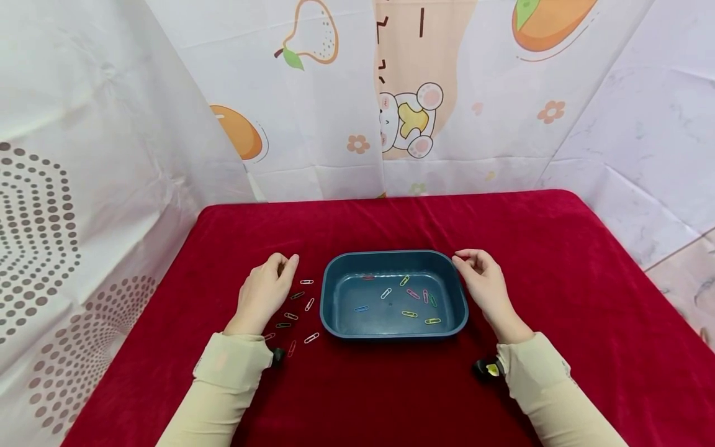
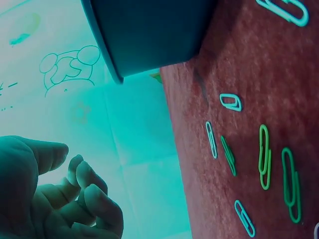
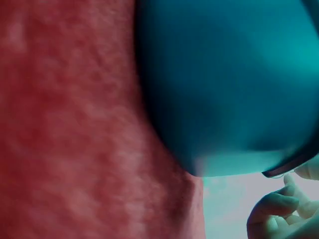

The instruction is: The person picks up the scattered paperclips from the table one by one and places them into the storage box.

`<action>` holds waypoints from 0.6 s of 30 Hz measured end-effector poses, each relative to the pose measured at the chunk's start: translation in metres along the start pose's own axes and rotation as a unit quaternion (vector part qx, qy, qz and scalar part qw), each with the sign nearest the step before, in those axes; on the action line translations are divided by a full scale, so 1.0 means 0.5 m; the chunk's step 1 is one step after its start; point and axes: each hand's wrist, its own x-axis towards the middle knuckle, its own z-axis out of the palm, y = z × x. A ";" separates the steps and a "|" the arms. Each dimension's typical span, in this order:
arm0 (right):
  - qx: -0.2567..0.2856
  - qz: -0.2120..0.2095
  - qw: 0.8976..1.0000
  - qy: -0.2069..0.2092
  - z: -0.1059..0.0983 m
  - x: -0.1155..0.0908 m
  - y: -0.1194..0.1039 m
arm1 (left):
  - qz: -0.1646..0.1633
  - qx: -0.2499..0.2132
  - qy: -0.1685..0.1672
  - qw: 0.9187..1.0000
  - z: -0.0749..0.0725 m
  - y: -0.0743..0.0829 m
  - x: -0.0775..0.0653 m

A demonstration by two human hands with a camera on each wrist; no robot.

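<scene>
A dark blue rectangular tray stands on the table with several coloured paper clips inside, among them a blue one and a white one. My left hand is held left of the tray, fingers loosely bent; in the left wrist view the left hand shows a gap between thumb and forefinger and nothing held. My right hand is at the tray's far right corner. In the right wrist view the right hand's fingers are close to the rim; a thin line shows by the fingertips, too small to identify.
Several more paper clips, such as a white one and a green one, lie on the red tablecloth between my left hand and the tray. Behind the table hangs a patterned white curtain.
</scene>
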 end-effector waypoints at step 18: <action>-0.047 0.020 0.998 -0.033 0.007 -0.010 0.020 | 0.028 0.052 0.009 0.998 0.023 -0.012 0.034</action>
